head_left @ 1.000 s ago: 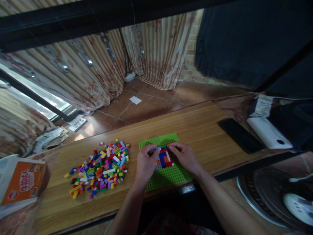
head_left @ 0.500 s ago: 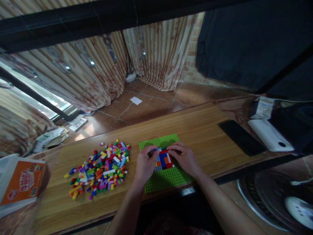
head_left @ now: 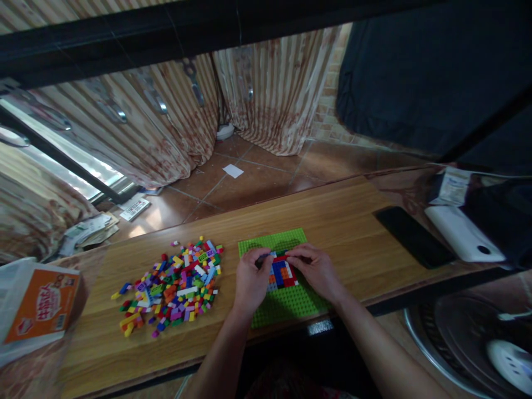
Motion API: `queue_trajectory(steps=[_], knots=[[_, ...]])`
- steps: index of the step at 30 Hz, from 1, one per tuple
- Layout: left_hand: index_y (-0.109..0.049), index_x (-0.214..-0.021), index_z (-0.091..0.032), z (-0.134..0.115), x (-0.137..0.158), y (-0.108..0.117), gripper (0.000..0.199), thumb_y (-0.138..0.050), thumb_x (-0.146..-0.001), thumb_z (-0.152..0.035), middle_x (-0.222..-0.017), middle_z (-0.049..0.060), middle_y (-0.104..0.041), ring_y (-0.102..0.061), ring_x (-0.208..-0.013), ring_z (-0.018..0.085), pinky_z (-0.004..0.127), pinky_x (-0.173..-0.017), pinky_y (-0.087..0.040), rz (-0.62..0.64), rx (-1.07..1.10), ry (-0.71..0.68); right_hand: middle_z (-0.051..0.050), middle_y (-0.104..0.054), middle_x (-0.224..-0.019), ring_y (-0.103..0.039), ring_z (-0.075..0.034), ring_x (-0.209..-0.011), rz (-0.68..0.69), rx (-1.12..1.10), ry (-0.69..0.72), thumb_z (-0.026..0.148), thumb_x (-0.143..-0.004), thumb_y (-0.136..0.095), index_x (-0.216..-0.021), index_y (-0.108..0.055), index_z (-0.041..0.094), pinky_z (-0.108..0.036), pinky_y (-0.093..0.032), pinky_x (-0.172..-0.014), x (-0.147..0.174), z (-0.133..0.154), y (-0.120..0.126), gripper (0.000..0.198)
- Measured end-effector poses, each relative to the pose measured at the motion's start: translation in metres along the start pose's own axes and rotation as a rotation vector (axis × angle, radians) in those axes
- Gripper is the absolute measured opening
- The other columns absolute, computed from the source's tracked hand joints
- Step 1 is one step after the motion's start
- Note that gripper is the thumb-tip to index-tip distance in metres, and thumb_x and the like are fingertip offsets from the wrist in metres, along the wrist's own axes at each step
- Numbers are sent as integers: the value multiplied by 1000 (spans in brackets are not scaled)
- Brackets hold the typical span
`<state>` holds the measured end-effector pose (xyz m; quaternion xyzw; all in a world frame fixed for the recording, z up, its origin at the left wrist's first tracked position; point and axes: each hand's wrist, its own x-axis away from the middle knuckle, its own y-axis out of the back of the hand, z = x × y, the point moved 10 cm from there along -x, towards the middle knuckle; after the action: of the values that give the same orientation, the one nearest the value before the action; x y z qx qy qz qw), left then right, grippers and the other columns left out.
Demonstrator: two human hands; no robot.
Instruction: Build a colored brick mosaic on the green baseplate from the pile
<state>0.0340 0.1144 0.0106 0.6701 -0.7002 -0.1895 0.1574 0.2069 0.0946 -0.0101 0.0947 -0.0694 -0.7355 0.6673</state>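
A green studded baseplate (head_left: 286, 310) lies on the wooden table, partly under my hands. On it sits a small patch of toy bricks (head_left: 279, 273) in blue, orange, white, red and grey. My left hand (head_left: 251, 280) is closed at the patch's upper left, a dark blue brick (head_left: 261, 257) showing between thumb and forefinger. Thumb and fingers of my right hand (head_left: 315, 270) pinch at the end of a red brick (head_left: 281, 258) along the patch's far edge. My fingers hide part of both bricks.
A pile of loose coloured bricks (head_left: 178, 288) spreads over the table (head_left: 103, 349) left of the baseplate. A black phone (head_left: 415, 236) lies at the right, beside a white device (head_left: 465, 234). A clear tub with an orange label (head_left: 41, 305) stands at the far left.
The view has shifted slightly, so everything sits a little further right. Both hands stay at the same spot on the brick patch, with hardly any finger movement.
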Motion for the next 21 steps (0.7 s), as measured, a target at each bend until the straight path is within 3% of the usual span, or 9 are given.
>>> queue_trajectory(steps=[21], knots=[[-70,-81,-18,0,-2,-3,11,-62,-78,-25,-81,3,-70,-64,-77,15,28,-75,-48,-4,9,4,-4,-67,-80,-63,-18,-77,-23,57,5,33,-78,-65,-81,-75,24,-31,-50,-70,0,-2,1,13]])
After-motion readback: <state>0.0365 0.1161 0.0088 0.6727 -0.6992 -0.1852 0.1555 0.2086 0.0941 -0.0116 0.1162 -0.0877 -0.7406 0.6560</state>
